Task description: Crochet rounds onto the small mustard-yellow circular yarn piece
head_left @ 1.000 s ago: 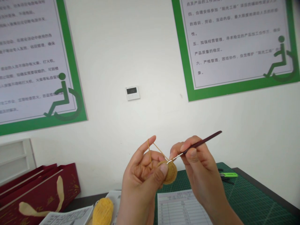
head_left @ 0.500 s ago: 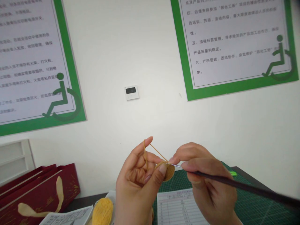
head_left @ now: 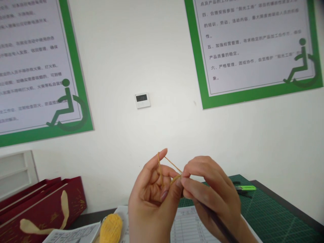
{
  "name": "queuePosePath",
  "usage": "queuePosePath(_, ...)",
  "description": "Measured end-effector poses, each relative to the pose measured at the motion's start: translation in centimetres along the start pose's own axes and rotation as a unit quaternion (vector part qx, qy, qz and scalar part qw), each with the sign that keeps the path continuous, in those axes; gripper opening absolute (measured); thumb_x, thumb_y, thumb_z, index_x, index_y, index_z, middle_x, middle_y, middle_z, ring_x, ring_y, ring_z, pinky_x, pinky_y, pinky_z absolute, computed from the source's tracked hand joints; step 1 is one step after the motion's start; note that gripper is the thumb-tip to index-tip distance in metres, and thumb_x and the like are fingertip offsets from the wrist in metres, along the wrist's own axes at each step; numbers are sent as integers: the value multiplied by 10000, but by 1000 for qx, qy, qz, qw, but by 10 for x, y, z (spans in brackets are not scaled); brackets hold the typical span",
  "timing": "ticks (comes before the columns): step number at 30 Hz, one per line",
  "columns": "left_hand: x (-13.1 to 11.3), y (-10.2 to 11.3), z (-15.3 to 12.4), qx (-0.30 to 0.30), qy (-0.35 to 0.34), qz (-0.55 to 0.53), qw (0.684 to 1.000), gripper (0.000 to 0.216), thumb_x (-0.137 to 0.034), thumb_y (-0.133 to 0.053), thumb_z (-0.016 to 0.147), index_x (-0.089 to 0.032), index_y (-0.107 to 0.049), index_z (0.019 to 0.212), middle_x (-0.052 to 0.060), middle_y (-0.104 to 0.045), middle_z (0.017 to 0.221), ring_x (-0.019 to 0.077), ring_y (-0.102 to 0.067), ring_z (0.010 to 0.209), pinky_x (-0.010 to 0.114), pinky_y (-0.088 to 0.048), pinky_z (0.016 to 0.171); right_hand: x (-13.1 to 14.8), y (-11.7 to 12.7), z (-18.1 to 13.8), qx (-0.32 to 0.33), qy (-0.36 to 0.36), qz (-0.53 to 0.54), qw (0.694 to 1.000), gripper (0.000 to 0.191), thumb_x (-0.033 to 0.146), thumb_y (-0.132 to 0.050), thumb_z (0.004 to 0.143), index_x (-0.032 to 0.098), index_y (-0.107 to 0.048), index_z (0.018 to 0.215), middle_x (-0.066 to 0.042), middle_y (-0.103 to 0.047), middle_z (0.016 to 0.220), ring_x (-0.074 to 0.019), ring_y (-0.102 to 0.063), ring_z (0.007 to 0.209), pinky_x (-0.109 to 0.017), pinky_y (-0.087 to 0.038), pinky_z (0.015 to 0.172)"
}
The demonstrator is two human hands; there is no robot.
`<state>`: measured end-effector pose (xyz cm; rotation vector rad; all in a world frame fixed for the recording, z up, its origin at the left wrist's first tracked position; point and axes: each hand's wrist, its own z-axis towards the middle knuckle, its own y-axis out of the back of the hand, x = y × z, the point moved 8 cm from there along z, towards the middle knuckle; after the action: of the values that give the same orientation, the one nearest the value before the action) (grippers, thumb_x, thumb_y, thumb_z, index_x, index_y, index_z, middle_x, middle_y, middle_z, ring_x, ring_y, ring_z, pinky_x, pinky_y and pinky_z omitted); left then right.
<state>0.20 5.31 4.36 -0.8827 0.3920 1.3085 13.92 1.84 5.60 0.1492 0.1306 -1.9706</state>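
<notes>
Right grip (head_left: pixel 212 192) shifted inward, clasping crochet hook (head_left: pixel 216 220), blocking most of crocheted piece (head_left: pixel 175 178), yellow yarn ball (head_left: pixel 111 228) left of piece, piece pinched in left grip (head_left: pixel 155 197).

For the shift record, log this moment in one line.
left hand: pinches yarn piece, strand over forefinger | right hand: holds dark-handled tool, tip hidden | yellow yarn ball: left of hands

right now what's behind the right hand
Parts of the printed sheet and green cutting mat show past the right hand. Only an edge of the yarn piece shows; what the hand covers cannot be seen.
</notes>
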Motion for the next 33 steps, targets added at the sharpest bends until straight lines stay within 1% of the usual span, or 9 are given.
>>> queuePosePath(7, 8, 5, 2, -31, 79, -81, 993, 635, -119, -873, 685, -200, -689, 1287, -9, -640, 752, 63, -528, 558, 135, -412, 478, -30, -4, -18, -56, -157, 167, 972, 224, 82, -625, 889, 279, -609, 995, 0, -605, 834, -179, -599, 774, -368, -508, 685)
queuePosePath(10, 13, 1, 2, -11, 107, -105, 989, 612, -120, -864, 695, -182, -694, 1279, -9, -629, 763, 46, -504, 541, 124, -393, 467, -25, -9, -24, -70, -100, 140, 983, 236, 70, -603, 883, 280, -605, 992, 6, -596, 821, -171, -583, 744, -360, -502, 668)
queuePosePath(14, 4, 2, 0, -44, 21, -22, 999, 634, -129, -841, 733, -226, -640, 1327, 3, -681, 773, 112, -622, 666, 180, -513, 615, -1, -6, -25, -108, 32, -33, 993, 278, 8, -668, 826, 231, -648, 990, -21, -669, 877, -180, -617, 811, -363, -506, 749)
queuePosePath(19, -5, 0, -2, -59, -45, 75, 994, 560, -144, -815, 770, -244, -651, 1297, 4, -697, 769, 112, -608, 660, 199, -509, 639, -14, 5, -16, -97, -101, 0, 990, 139, 69, -552, 920, 178, -615, 980, -17, -649, 814, -147, -595, 745, -309, -481, 695)
queuePosePath(21, -2, 0, 1, -41, -19, 41, 998, 536, -136, -805, 771, -232, -664, 1279, 3, -683, 766, 99, -572, 626, 198, -493, 609, -36, 8, -18, -110, -235, 84, 962, 103, 171, -528, 981, 199, -611, 927, 7, -614, 758, -124, -565, 677, -269, -449, 625)
queuePosePath(24, 4, -1, 5, -12, 38, -16, 999, 536, -115, -811, 747, -209, -682, 1259, -5, -655, 740, 79, -520, 589, 183, -463, 564, -65, -15, -32, -91, -437, 288, 847, 302, 393, -524, 1011, 202, -570, 781, 33, -539, 645, -109, -494, 597, -245, -412, 585)
queuePosePath(28, 7, 1, 7, -8, 66, -36, 997, 527, -106, -825, 733, -194, -701, 1238, 0, -647, 740, 74, -522, 591, 163, -427, 533, -67, -54, -43, -44, -531, 479, 698, 407, 513, -666, 901, 196, -501, 706, 30, -527, 671, -108, -453, 632, -242, -409, 623)
queuePosePath(30, 7, 2, 6, -16, 62, -37, 997, 512, -110, -826, 738, -198, -708, 1228, 4, -652, 755, 79, -542, 605, 160, -422, 531, -66, -59, -43, -49, -518, 501, 692, 395, 493, -699, 886, 203, -488, 720, 35, -534, 688, -105, -453, 642, -237, -403, 630)
queuePosePath(33, 7, 2, 5, -23, 57, -41, 997, 516, -122, -841, 729, -207, -714, 1222, -1, -646, 746, 81, -549, 611, 160, -429, 541, -66, -49, -38, -65, -443, 464, 765, 251, 397, -652, 947, 226, -535, 806, 43, -555, 707, -110, -504, 667, -245, -424, 653)
